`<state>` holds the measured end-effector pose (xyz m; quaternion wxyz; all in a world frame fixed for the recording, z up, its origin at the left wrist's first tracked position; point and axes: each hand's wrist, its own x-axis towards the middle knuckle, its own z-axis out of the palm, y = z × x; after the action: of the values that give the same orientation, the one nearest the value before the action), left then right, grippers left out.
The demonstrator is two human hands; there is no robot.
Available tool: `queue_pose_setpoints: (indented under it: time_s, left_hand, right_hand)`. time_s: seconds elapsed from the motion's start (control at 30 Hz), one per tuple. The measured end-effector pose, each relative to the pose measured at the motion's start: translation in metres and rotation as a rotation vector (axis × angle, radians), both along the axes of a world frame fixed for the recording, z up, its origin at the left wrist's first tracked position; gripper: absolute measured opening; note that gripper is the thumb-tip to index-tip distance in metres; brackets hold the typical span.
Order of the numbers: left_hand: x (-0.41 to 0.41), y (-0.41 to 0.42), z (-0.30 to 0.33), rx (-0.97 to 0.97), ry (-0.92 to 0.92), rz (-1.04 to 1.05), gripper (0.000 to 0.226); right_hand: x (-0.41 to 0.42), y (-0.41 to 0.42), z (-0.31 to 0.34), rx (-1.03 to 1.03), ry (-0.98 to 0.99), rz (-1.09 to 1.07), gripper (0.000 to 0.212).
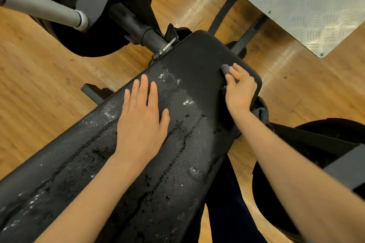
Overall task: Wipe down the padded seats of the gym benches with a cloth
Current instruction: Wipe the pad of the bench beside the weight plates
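A long black padded bench seat (189,61) runs from the lower left to the upper right, its surface cracked, wet and flecked with white. My left hand (143,116) lies flat on the middle of the pad, fingers straight and spread. My right hand (240,90) grips a dark grey cloth (225,69) against the pad's right edge near its far end. Part of the cloth pokes out past my fingertips and more hangs below my wrist over the bench's side.
A black weight plate (94,31) on a grey bar (39,6) stands at the upper left. A silver checker-plate platform (306,2) fills the upper right. Another dark plate and frame (316,144) sit at the right. Wooden floor (39,85) surrounds the bench.
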<state>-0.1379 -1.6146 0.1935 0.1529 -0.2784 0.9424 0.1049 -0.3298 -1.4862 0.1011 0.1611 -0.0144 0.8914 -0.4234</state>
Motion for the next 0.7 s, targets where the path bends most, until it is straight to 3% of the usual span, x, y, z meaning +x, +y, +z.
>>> queue_pose_setpoints:
  time_s: [0.17,0.37,0.57,0.63,0.7]
  left_hand:
    - [0.010,0.009,0.006,-0.057,-0.002,-0.212,0.066]
    - [0.017,0.008,0.000,-0.038,0.006,-0.251,0.075]
    - [0.018,0.010,-0.001,-0.008,0.012,-0.245,0.074]
    - [0.018,0.010,0.000,0.019,0.004,-0.232,0.069]
    - [0.017,0.009,0.002,0.033,0.002,-0.236,0.071]
  right_hand:
    - [0.094,0.028,0.037,-0.031,0.086,0.063,0.030]
    - [0.019,0.013,0.010,0.025,-0.005,-0.081,0.034]
    - [0.102,0.051,0.033,-0.030,0.079,-0.061,0.031]
    - [0.094,0.054,0.026,-0.014,0.133,-0.054,0.030]
    - [0.057,0.045,0.010,-0.005,0.072,-0.179,0.031]
